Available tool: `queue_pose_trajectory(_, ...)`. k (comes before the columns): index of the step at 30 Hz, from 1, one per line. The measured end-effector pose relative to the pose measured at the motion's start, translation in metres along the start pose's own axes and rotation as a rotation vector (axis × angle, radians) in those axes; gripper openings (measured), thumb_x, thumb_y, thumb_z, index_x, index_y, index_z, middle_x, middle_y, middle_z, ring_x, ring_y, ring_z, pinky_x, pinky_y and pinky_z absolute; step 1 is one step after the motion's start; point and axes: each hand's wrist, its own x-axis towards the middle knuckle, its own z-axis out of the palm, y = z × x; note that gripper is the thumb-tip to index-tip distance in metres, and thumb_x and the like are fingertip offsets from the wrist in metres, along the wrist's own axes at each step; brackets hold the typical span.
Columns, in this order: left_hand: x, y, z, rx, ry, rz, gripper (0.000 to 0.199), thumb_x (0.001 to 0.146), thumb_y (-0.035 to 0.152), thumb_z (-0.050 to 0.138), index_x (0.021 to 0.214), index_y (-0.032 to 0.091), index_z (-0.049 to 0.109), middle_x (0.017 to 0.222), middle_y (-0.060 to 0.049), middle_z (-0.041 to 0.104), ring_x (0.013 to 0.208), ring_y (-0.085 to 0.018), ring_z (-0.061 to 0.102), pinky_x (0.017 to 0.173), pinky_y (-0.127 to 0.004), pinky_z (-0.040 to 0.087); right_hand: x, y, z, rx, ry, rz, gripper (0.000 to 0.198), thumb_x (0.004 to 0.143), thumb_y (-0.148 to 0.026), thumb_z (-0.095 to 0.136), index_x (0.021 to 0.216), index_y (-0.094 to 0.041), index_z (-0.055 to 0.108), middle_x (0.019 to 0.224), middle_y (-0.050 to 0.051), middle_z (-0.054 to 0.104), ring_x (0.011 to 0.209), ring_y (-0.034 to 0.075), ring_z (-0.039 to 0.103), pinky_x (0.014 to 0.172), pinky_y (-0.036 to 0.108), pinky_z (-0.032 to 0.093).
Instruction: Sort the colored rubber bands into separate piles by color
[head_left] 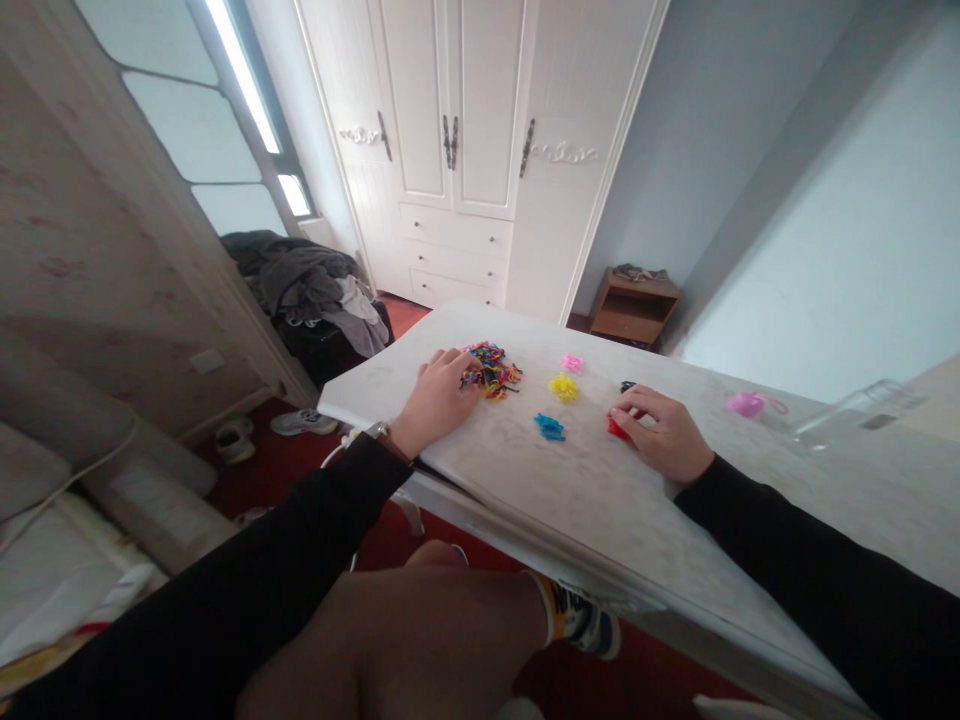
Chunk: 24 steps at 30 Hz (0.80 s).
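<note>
My left hand (441,400) rests at the near left edge of a mixed pile of small coloured elastic bands (495,372). Its fingers curve over the pile, a little apart. To the right, my right hand (664,428) is closed in a pinch over a small heap of red bands (616,427); its fingertips partly hide that heap, and whatever sits between them cannot be made out. Black bands (627,386) lie just behind this hand. Between the hands are separate heaps of blue bands (550,427), yellow bands (563,388) and pink bands (571,363).
Farther right on the white table (525,490) are a pink-purple object with a loop (744,403) and a clear container (855,412) lying on its side. A white wardrobe (480,120), a small wooden cabinet (636,310) and heaped clothes (307,280) stand beyond.
</note>
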Motion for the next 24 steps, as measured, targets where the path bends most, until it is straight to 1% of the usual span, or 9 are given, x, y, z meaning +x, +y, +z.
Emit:
queue_pose_trajectory(3,0.0008,0.0003,-0.0005,0.005,-0.001,-0.014,0.025,0.091,0.016,0.063,0.115,0.022,0.07,0.119,-0.011,0.071,0.12,-0.033,0.06,0.101,-0.049,0.048,0.0001,0.0008,0.0001,-0.002,-0.008,0.001,0.024,0.092,-0.029,0.062,0.071,-0.023,0.07,0.081,0.005,0.071,0.076,0.02,0.066,0.067,0.033,0.052)
queue_pose_trajectory(6,0.0012,-0.0008,0.0015,0.006,0.006,-0.015,0.022,0.093,0.02,0.064,0.114,0.023,0.069,0.119,-0.011,0.07,0.121,-0.032,0.061,0.103,-0.049,0.049,0.0001,0.0009,0.0002,-0.002,-0.011,0.001,0.023,0.092,-0.03,0.062,0.072,-0.023,0.071,0.081,0.005,0.071,0.076,0.02,0.066,0.067,0.033,0.052)
queue_pose_trajectory(9,0.0019,-0.0035,0.0047,0.014,0.03,-0.046,0.018,0.094,0.023,0.065,0.112,0.021,0.068,0.119,-0.012,0.071,0.119,-0.032,0.062,0.102,-0.05,0.05,0.0,0.0003,0.0001,0.005,-0.014,0.0,0.024,0.092,-0.029,0.061,0.071,-0.023,0.07,0.081,0.006,0.071,0.076,0.021,0.066,0.067,0.034,0.052)
queue_pose_trajectory(13,0.0032,-0.0076,0.0079,-0.008,0.017,-0.071,0.018,0.091,0.018,0.065,0.108,0.021,0.067,0.115,-0.01,0.074,0.113,-0.03,0.065,0.102,-0.047,0.05,-0.0003,-0.0005,-0.0001,0.008,-0.018,0.002,0.023,0.092,-0.028,0.061,0.072,-0.023,0.072,0.082,0.006,0.071,0.077,0.02,0.066,0.067,0.034,0.052)
queue_pose_trajectory(16,0.0035,-0.0086,0.0083,-0.034,0.023,-0.071,0.021,0.089,0.014,0.065,0.109,0.02,0.066,0.113,-0.01,0.074,0.108,-0.028,0.067,0.098,-0.045,0.052,-0.0003,-0.0007,-0.0002,0.01,-0.017,0.003,0.023,0.092,-0.029,0.062,0.072,-0.022,0.072,0.082,0.006,0.071,0.077,0.02,0.066,0.067,0.034,0.052)
queue_pose_trajectory(19,0.0034,-0.008,0.0073,-0.056,0.038,-0.075,0.025,0.088,0.013,0.066,0.113,0.02,0.065,0.106,-0.009,0.074,0.104,-0.028,0.067,0.094,-0.044,0.052,-0.0002,-0.0004,-0.0002,0.01,-0.018,0.004,0.023,0.092,-0.028,0.062,0.072,-0.022,0.071,0.082,0.006,0.071,0.076,0.021,0.066,0.066,0.033,0.052)
queue_pose_trajectory(24,0.0033,-0.0085,0.0061,-0.093,0.059,-0.063,0.024,0.088,0.013,0.066,0.11,0.021,0.063,0.097,-0.006,0.072,0.098,-0.027,0.067,0.089,-0.041,0.052,-0.0005,0.0011,0.0002,0.01,-0.021,-0.007,0.023,0.093,-0.029,0.062,0.072,-0.022,0.071,0.082,0.006,0.071,0.076,0.02,0.066,0.065,0.032,0.052)
